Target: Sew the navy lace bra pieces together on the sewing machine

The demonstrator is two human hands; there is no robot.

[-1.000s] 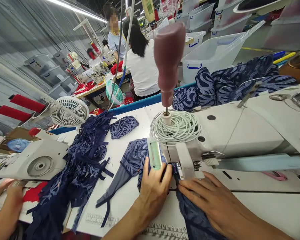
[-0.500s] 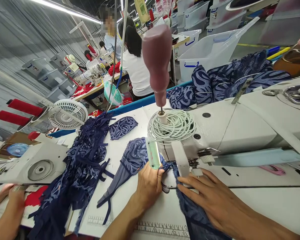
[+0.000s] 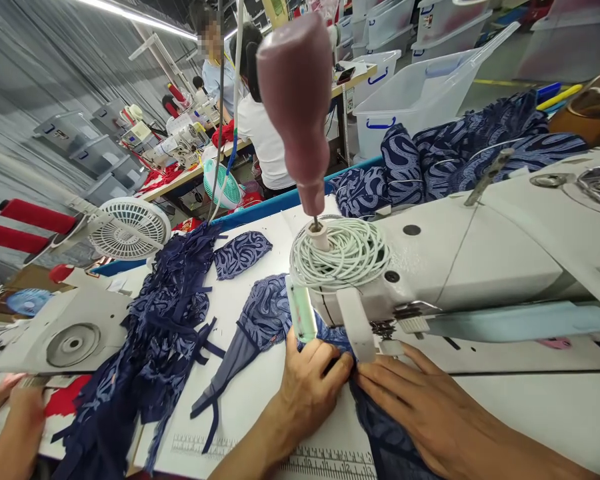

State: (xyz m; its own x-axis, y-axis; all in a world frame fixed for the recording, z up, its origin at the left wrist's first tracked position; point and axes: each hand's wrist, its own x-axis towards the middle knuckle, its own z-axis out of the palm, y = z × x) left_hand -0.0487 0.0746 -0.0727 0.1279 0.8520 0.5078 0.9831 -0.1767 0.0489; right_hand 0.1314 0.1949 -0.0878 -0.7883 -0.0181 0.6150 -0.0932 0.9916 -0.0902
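Note:
At the head of a white sewing machine (image 3: 450, 253), my left hand (image 3: 313, 380) is closed, its curled fingers pinching the navy patterned garment (image 3: 267, 310) just left of the presser area. My right hand (image 3: 415, 407) lies flat with fingers stretched out, pressing on the garment's dark mesh part (image 3: 385, 427) beside the needle area. The fingertips of both hands nearly touch. Needle and presser foot are mostly hidden behind a white guard and my fingers. Part of the garment spreads out to the left on the white table, with a strap trailing.
A heap of navy pieces (image 3: 155, 333) hangs over the table's left side; a separate patterned piece (image 3: 243, 255) lies beyond. A coil of pale cord (image 3: 343, 257) and a screwdriver (image 3: 300, 100) top the machine. Tied bundles (image 3: 403, 167) sit behind. A co-worker's hands (image 3: 20, 413) work at left.
My left hand has moved right, closer to my right hand, and its fingers have curled on the fabric by the machine head. My right hand stays nearly in place. The view has shifted slightly.

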